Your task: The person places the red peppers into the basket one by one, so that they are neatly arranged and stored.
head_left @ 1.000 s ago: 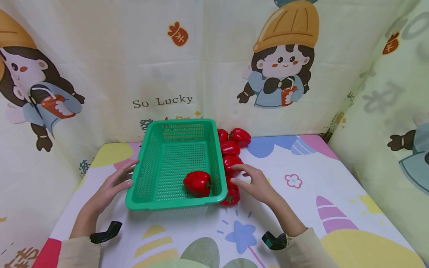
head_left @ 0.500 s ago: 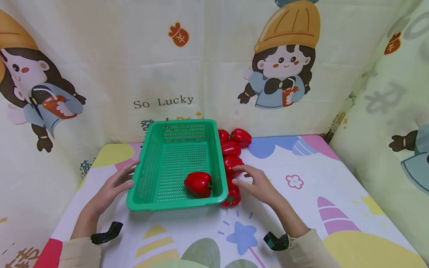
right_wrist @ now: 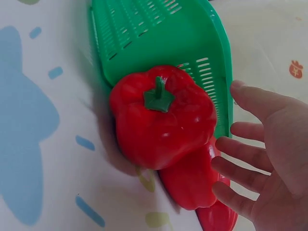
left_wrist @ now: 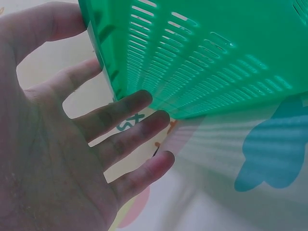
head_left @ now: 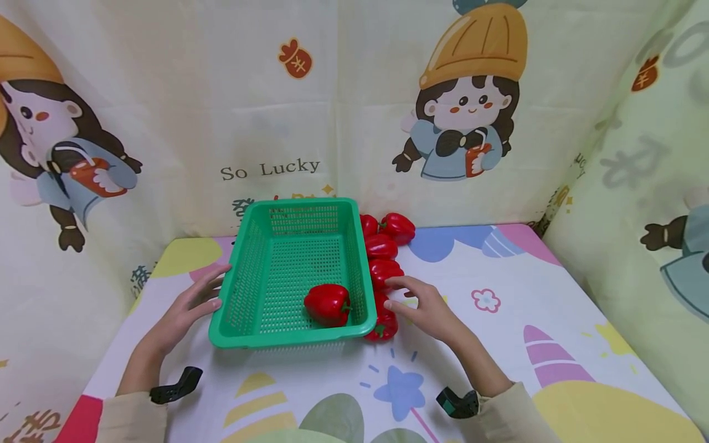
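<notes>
A green perforated plastic basket (head_left: 288, 339) stands on the table. Inside, near its front right corner, lies a red bell pepper (head_left: 325, 304). My left hand (head_left: 180, 314) is at the basket's left side; in the left wrist view the thumb and index fingertips meet the rim, while the other fingers extend loosely below it. On the right, my right hand (head_left: 426, 307) has relaxed, spread fingers and grips nothing. Its fingertips are close to the row of red bell peppers outside the basket, including a near one with a green stem (right_wrist: 163, 115) and another behind it (right_wrist: 190, 180).
More red bell peppers line the basket's right wall toward the back, among them a far one (head_left: 399, 229) near the curtain. A printed cloth (head_left: 471, 344) covers the table. A patterned curtain (head_left: 354, 135) closes off the back and both sides.
Both hands, the basket and the peppers stay almost where they were. The right hand's fingers shift very slightly; the whole view drifts a little.
</notes>
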### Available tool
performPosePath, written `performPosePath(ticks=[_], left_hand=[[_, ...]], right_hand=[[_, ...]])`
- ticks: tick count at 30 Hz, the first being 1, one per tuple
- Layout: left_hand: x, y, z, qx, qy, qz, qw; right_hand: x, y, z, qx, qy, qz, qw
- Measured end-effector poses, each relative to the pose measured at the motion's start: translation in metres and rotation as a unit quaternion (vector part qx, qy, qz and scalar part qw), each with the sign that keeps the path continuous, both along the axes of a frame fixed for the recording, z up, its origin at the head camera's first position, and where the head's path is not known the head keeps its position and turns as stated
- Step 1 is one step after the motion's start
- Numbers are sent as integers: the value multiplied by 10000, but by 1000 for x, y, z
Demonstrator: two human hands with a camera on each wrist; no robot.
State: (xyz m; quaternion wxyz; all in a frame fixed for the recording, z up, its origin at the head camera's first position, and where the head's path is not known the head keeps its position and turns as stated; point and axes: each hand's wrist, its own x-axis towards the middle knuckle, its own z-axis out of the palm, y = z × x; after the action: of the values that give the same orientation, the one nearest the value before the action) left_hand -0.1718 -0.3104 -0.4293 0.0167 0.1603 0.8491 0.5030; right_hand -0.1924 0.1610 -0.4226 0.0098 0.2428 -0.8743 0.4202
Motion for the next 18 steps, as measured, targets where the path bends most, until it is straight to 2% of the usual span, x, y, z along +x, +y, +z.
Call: performPosePath(ticks=[18], left_hand=[[2, 0, 0, -141, 43, 59, 9999]], right_hand=[[4, 1, -6, 69, -131, 20, 9999]])
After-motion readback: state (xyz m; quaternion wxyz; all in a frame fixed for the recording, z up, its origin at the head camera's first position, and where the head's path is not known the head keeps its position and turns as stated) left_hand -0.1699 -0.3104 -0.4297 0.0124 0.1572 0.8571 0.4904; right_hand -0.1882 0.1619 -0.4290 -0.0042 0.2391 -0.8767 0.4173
